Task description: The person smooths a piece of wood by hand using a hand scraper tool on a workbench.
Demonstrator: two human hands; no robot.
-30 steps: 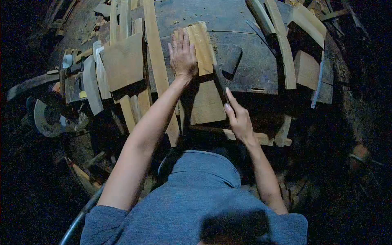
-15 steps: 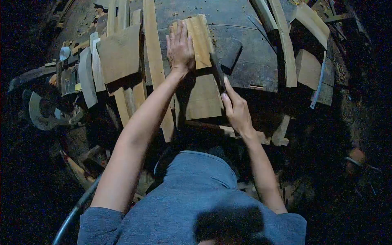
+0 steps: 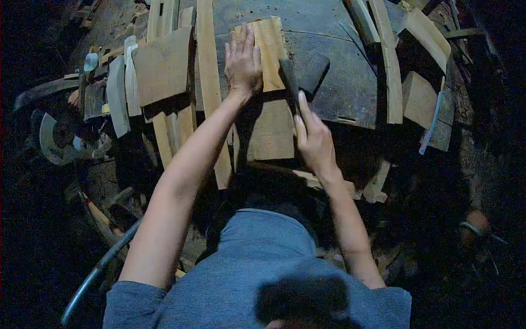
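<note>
My left hand lies flat on a light wooden block, its fingers stretched out and pointing to the far side. Beneath the near end of this block is another wooden board, which juts toward me. My right hand is closed on a long, flat, dark file, the index finger laid along it. The file slants away from me, right against the block's right edge. Its handle is mostly hidden in my right hand.
A dark rectangular block lies right of the file on the dark worktop. Long wooden strips and a broad board are at left. More wood pieces and a thin blue-grey blade lie at right.
My right hand and the file have slid a little farther away from me along the block's edge. My left hand stays on the block. The view has shifted slightly.
</note>
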